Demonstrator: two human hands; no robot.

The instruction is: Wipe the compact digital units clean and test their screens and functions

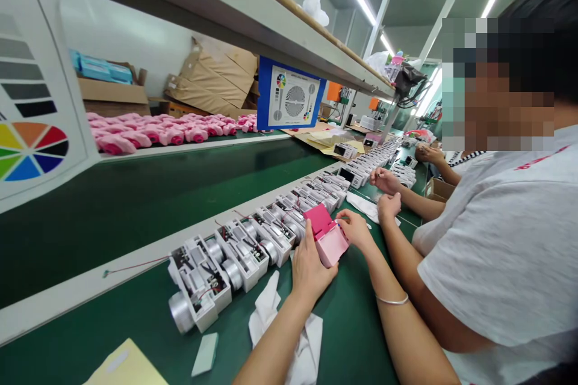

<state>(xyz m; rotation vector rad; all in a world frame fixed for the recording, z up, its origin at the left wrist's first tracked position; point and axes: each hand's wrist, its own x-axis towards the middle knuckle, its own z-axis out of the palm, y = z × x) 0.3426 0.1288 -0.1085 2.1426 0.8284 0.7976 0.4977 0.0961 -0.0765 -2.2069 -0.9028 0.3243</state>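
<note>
A pink plastic case (332, 244) with a darker pink lid or flap is tilted over the green bench. My left hand (310, 267) grips it from the left and below, thumb and fingers round its sides. At its right edge, my right hand (354, 230) has its fingertips pinched together by a small dark spot; whatever they hold is too small to make out. Just left of the case runs a long row of open white housings (201, 286) with silver round lenses and exposed wires. A white cloth (311, 337) lies under my left forearm.
Pale green block (205, 354) and yellow sheet (126, 367) lie at the front left. Pink parts (171, 129) line the far side of the belt (135, 192). A test chart (293, 96) hangs under the overhead shelf (271, 12). A co-worker's hands (387, 192) are close on the right.
</note>
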